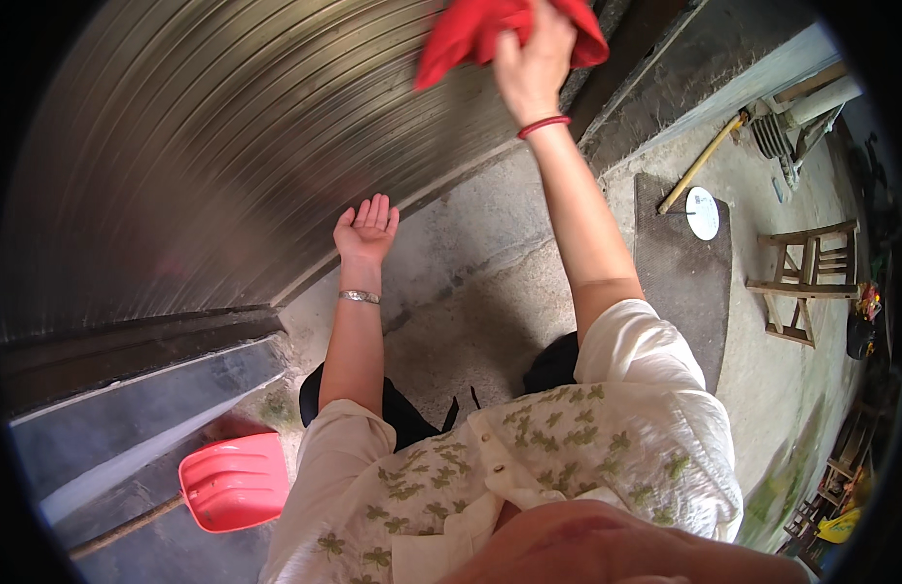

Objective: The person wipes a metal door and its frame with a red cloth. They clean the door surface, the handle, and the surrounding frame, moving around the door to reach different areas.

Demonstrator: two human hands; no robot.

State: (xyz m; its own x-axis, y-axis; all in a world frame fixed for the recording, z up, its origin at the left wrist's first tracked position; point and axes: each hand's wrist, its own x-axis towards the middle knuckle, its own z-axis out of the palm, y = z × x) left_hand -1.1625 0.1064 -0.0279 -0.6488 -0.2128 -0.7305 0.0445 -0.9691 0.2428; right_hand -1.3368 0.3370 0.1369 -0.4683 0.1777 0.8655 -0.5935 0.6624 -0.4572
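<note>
My right hand (pixel 535 62), with a red band at the wrist, is raised at the top of the view and grips a bunched red cloth (pixel 458 40). The cloth lies over or close before the ribbed metal shutter (pixel 225 160); whether it touches cannot be told. Lower and to the left, my left hand (pixel 366 228) is held palm up with nothing in it, near the shutter's bottom edge. A silver bracelet circles that wrist.
A red plastic shovel (pixel 236 483) with a wooden handle leans at the lower left. To the right are a dark mat (pixel 677 277), a round white disc (pixel 703 213), a wooden-handled tool (pixel 703 166) and a wooden stool (pixel 808 288). A stone-faced wall edge (pixel 144 398) flanks the shutter.
</note>
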